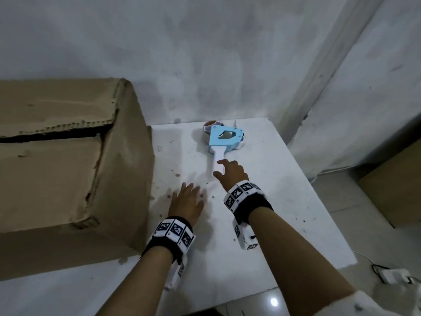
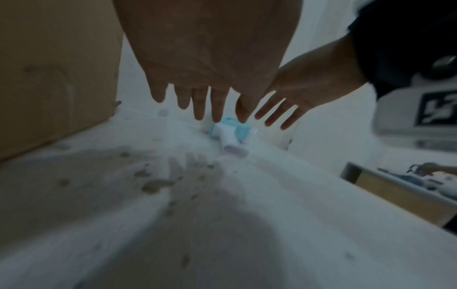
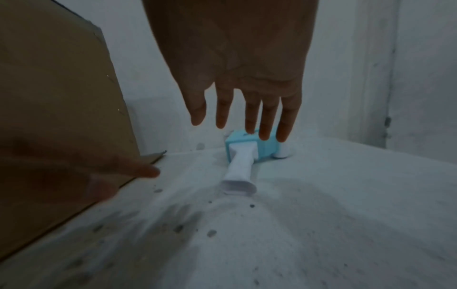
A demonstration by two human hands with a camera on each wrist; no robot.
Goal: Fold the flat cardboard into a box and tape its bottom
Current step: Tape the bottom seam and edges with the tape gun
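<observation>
1. White table (image 1: pixel 284 201), speckled with dark spots, carrying everything in view.
2. Nearest, left hand (image 1: pixel 188 202), palm down over the table, fingers straight and slightly spread, holding nothing; contact with the surface not clear.
3. Just right and a little farther, right hand (image 1: pixel 230 171), fingers extended and relaxed, gripping nothing, over the near end of the dispenser handle; from the right wrist view, fingertips above the handle with a gap under them.
4. Marker bands (image 1: pixel 241 193) strapped on both wrists.
5. Farther still, tape dispenser (image 1: pixel 224 142) flat on the table: white handle pointing near, light blue body at the far end, brown tape roll (image 1: pixel 210 124) showing behind it.
6. At left, brown cardboard box (image 1: pixel 68 156), already folded up, standing on the table, worn and creased; two top flaps closed with a dark gap between them, no tape visible on the seam.
7. Beyond, grey-white wall (image 1: pixel 205 53).
</observation>
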